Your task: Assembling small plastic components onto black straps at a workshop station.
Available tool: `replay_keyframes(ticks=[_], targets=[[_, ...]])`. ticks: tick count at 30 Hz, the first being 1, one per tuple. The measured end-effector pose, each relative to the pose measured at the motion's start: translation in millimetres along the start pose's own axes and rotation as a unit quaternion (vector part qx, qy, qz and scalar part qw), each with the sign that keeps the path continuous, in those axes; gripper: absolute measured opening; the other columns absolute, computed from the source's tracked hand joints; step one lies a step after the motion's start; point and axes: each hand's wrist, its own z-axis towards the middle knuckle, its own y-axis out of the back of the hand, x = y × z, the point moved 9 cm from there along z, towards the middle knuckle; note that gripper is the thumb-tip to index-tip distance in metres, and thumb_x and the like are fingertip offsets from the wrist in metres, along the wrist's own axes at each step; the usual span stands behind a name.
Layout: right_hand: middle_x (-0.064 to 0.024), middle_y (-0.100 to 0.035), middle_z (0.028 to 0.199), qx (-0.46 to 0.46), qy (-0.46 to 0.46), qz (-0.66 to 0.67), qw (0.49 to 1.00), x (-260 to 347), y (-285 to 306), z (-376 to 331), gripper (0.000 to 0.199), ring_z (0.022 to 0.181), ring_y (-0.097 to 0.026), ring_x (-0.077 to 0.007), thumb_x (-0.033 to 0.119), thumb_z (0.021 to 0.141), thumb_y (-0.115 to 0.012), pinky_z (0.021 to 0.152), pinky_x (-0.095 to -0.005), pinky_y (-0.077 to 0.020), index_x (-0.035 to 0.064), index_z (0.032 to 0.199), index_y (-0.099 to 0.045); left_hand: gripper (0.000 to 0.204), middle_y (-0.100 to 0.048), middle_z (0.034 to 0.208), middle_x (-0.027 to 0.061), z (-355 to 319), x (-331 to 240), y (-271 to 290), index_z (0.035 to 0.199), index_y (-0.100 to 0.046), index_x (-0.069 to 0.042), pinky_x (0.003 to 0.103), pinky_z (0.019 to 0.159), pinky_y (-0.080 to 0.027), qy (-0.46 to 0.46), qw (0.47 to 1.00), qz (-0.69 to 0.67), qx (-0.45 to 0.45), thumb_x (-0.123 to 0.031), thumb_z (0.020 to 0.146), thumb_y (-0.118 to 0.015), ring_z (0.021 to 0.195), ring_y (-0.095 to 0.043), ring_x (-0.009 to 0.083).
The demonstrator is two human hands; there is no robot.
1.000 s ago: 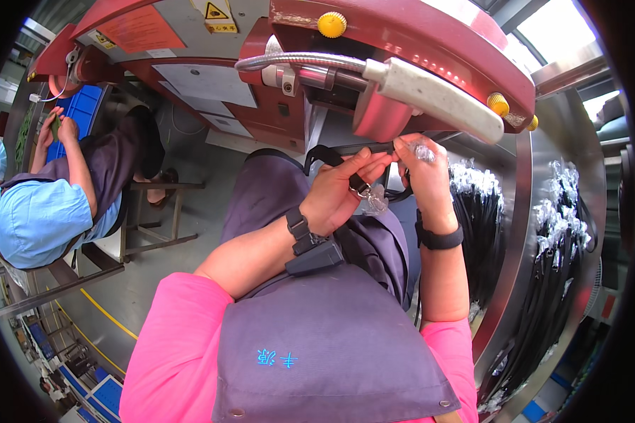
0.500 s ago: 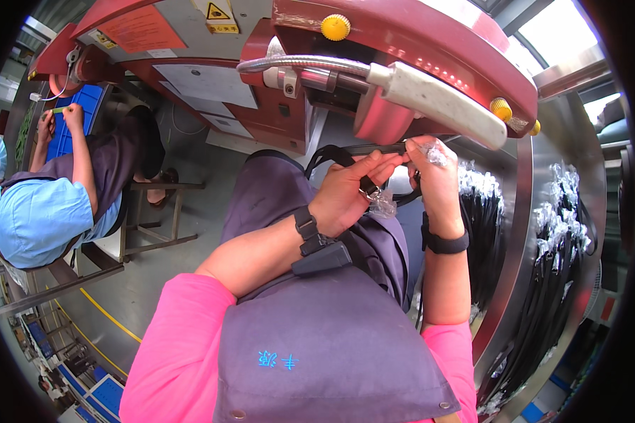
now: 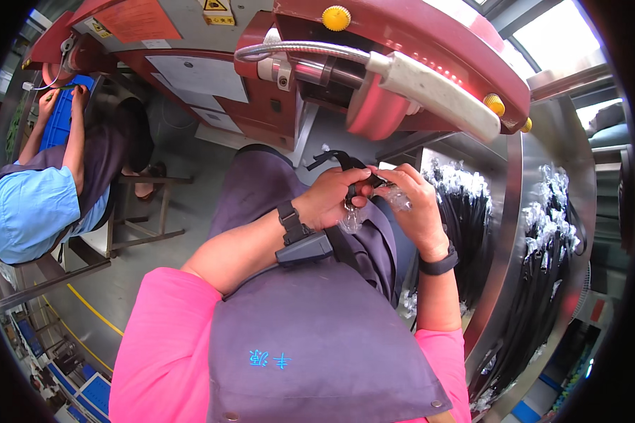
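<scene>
My left hand (image 3: pixel 331 199) and my right hand (image 3: pixel 418 208) meet in front of my chest, above my grey apron (image 3: pixel 317 331). Together they pinch a thin black cable (image 3: pixel 342 163) that loops up and back between them. A crumpled clear plastic wrapper (image 3: pixel 396 197) hangs at my fingertips, touching both hands. Each wrist wears a black band. The cable's end is hidden under my fingers.
A red machine (image 3: pixel 402 42) with a pale handle and yellow knobs stands just ahead. To the right, a curved metal tray (image 3: pixel 504 233) holds several bundles of black cables in clear bags. At left a person in a blue top (image 3: pixel 28 211) sits working.
Both hands have come down and closer to my body, moving from under the machine's handle. The cable loop and plastic wrapper came with them.
</scene>
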Motion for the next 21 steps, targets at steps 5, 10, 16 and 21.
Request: replay_keyframes(ticks=[5, 10, 16, 21], targets=[[-0.0145, -0.057, 0.082, -0.029, -0.044, -0.081, 0.995, -13.6, 5.2, -4.1, 0.020, 0.078, -0.060, -0.0342, -0.002, 0.074, -0.069, 0.067, -0.0386, -0.0477, 0.0002, 0.093, -0.060, 0.014, -0.053, 0.075, 0.0014, -9.4, -16.1, -2.1, 0.099, -0.064, -0.003, 0.019, 0.049, -0.034, -0.086, 0.993, 0.075, -0.027, -0.014, 0.092, -0.062, 0.059, -0.042, 0.0066], [-0.0142, -0.058, 0.075, -0.134, -0.024, -0.043, 0.990, -9.7, 20.3, 0.8, 0.017, 0.071, -0.060, -0.0335, -0.001, 0.075, -0.069, 0.064, -0.0364, -0.0473, -0.0001, 0.088, -0.058, 0.015, -0.052, 0.071, -0.0007, -9.7, -22.8, 1.4, 0.095, -0.066, -0.002, 0.019, 0.044, -0.030, -0.103, 0.988, 0.104, -0.046, -0.016, 0.090, -0.065, 0.059, -0.041, 0.0044], [-0.0041, -0.060, 0.070, -0.162, -0.171, 0.173, 0.956, -40.8, 2.5, -4.2, 0.007, 0.056, -0.054, -0.0082, 0.003, 0.087, -0.064, 0.051, -0.0234, -0.0418, 0.0005, 0.087, -0.058, 0.017, -0.049, 0.070, -0.0018, -13.2, -25.0, -4.9, 0.095, -0.067, -0.001, 0.018, 0.043, -0.029, -0.118, 0.990, 0.063, -0.052, -0.017, 0.089, -0.067, 0.059, -0.040, 0.0029], [-0.0015, -0.060, 0.069, -0.190, -0.174, 0.289, 0.922, -47.6, -5.2, 2.2, 0.004, 0.055, -0.052, -0.0051, 0.004, 0.088, -0.063, 0.048, -0.0198, -0.0392, 0.0016, 0.090, -0.061, 0.021, -0.048, 0.068, -0.0028, -14.4, -27.1, -10.3, 0.099, -0.067, 0.000, 0.018, 0.045, -0.030, -0.141, 0.988, 0.035, -0.043, -0.018, 0.089, -0.066, 0.057, -0.039, 0.0033]])
